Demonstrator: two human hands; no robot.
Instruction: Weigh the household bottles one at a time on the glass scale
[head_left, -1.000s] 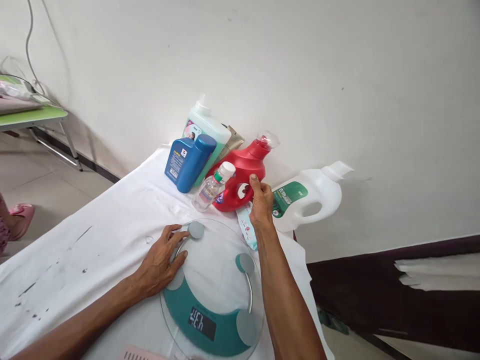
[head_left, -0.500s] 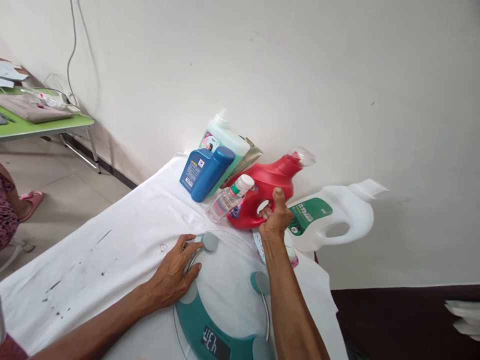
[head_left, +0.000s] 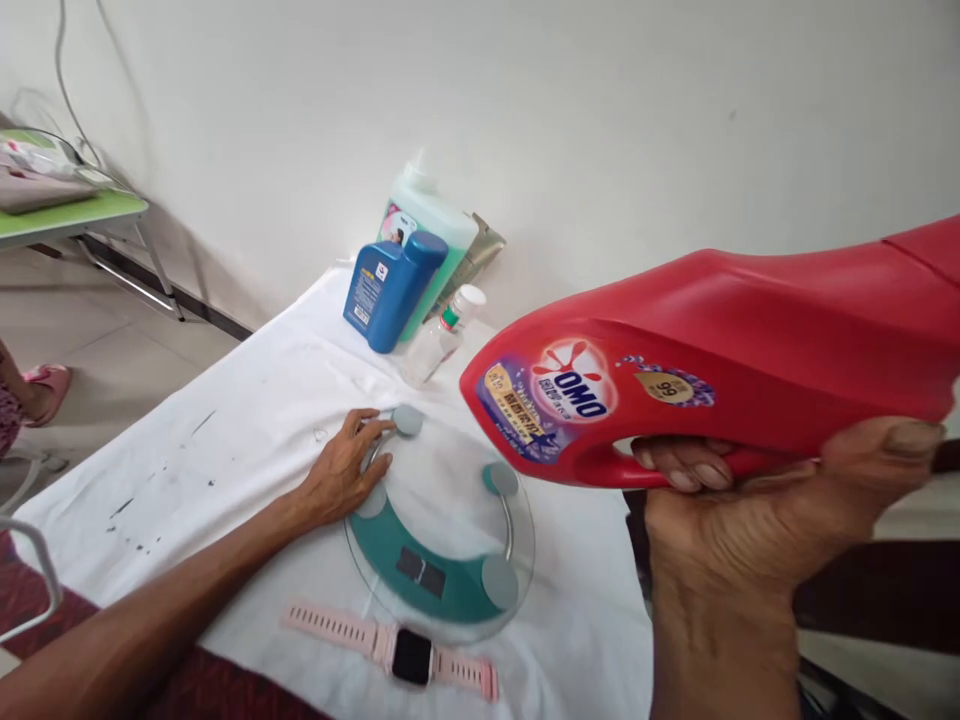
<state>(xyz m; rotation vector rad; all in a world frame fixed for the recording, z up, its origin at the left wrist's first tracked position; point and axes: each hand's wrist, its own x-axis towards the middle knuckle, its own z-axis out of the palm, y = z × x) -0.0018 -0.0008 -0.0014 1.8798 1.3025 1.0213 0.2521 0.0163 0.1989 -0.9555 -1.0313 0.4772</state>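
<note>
My right hand (head_left: 750, 530) grips the handle of a red OMO laundry detergent bottle (head_left: 720, 330), raised close to the camera on the right and tilted nearly level. My left hand (head_left: 349, 465) rests at the left edge of a round glass bathroom scale (head_left: 442, 490), fingers apart around its metal rail. The scale has a teal band and a dark display with a faint mark. Behind it stands a small clear bottle with a white cap (head_left: 439, 345). A blue bottle (head_left: 390, 290) leans before a pale green bottle (head_left: 439, 235).
A pink-strapped smartwatch (head_left: 412, 655) lies on the white cloth (head_left: 247, 400) in front of the scale. A gold pouch (head_left: 484, 250) stands by the wall. Far left are a green-topped table (head_left: 105, 207) and a person's foot in a pink shoe (head_left: 49, 390).
My right hand has lifted the red bottle off the table, up and right toward the camera. It now hides the white bottle. The view has shifted, bringing the smartwatch in. The scale's digits have gone.
</note>
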